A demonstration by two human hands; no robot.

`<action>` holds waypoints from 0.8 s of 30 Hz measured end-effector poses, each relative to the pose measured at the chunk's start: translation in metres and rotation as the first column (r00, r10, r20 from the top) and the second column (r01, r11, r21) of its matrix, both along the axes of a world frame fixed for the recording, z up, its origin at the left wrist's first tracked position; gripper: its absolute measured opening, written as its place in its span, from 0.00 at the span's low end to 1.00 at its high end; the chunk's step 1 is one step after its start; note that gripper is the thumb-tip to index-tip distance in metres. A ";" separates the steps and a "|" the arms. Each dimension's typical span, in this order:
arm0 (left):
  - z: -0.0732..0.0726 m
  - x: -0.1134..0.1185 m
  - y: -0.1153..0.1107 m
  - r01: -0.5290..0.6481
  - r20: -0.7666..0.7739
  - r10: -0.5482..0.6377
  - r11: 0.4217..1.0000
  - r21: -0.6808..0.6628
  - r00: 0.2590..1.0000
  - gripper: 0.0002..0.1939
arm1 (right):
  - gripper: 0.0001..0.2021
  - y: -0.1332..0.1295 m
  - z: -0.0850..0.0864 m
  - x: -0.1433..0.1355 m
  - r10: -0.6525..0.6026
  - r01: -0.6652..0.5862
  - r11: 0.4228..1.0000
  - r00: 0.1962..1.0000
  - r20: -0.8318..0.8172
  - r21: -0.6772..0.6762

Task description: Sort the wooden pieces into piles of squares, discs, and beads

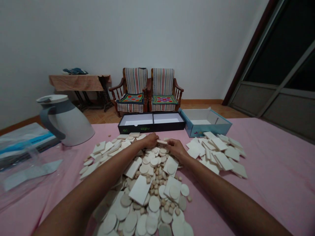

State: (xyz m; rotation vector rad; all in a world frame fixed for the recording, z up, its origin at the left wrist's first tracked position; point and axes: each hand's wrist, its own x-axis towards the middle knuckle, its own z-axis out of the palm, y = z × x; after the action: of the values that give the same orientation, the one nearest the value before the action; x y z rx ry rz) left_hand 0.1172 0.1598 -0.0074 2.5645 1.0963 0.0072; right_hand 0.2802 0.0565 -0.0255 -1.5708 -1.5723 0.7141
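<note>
In the head view, with the heap's middle as the clock's centre, smooth off-white discs (154,204), small pale wooden cubes (155,187) and flat rectangular tiles (140,190) lie jumbled on a soft pink cloth (278,160). A separate pile of square-edged tiles (222,156) sits between two and three o'clock. At twelve, on the heap's far edge, a thin, pale flat piece (162,142) lies between the two hands. The fingers of the left hand (150,140) curl in by its left end, and those of the right hand (176,149) bend about its right end; the fingertips are too small to tell whether either hand grasps it or only touches it. Beyond, also at twelve, stands a shallow black tray (133,129) with two white compartments; its right end comes right beside a light-blue open box (209,129) between one and two. At ten rises a white-and-grey pitcher (77,123), and clear crinkled plastic packaging (31,170) spreads at nine. The hands have little room among the pieces, with the tray's front wall just past them; the broadest bare cloth stretches from three to four o'clock.
</note>
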 end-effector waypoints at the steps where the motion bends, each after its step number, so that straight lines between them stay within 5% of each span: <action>1: 0.002 -0.001 -0.001 -0.001 0.016 0.001 1.000 -0.020 1.000 0.18 | 0.13 -0.001 0.001 -0.003 0.018 -0.018 1.000 1.000 -0.003 0.003; 5: 0.015 -0.012 -0.006 0.010 0.099 0.001 0.994 -0.112 0.995 0.17 | 0.17 -0.009 0.011 -0.019 0.103 -0.103 0.994 0.995 0.000 0.031; 10: 0.034 -0.030 -0.017 0.007 0.134 0.021 0.979 -0.205 0.991 0.41 | 0.17 -0.028 0.022 -0.059 0.236 -0.258 0.951 0.961 0.142 0.170; 15: 0.048 -0.049 -0.024 -0.036 0.091 0.051 0.987 -0.157 0.995 0.42 | 0.17 -0.047 0.037 -0.083 0.465 -0.508 0.815 0.861 0.206 0.280; 17: 0.051 -0.054 -0.023 -0.069 0.087 0.076 0.995 -0.076 0.993 0.37 | 0.13 -0.049 0.047 -0.071 0.487 -0.534 0.789 0.845 0.221 0.303; 20: 0.050 -0.049 -0.020 -0.093 0.106 0.086 0.994 0.058 0.991 0.26 | 0.11 -0.042 0.057 -0.029 0.354 -0.440 0.875 0.865 0.355 0.201; 24: 0.037 -0.013 -0.016 0.015 0.098 -0.026 0.993 0.113 0.995 0.15 | 0.12 -0.030 0.052 0.029 0.225 -0.218 0.970 0.660 0.717 -0.104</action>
State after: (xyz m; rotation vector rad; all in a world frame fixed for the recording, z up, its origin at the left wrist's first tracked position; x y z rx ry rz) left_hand 0.1042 0.1441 0.0298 2.6428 1.0605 0.1945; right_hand 0.3093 0.0261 0.0268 -1.8019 -2.3765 0.1879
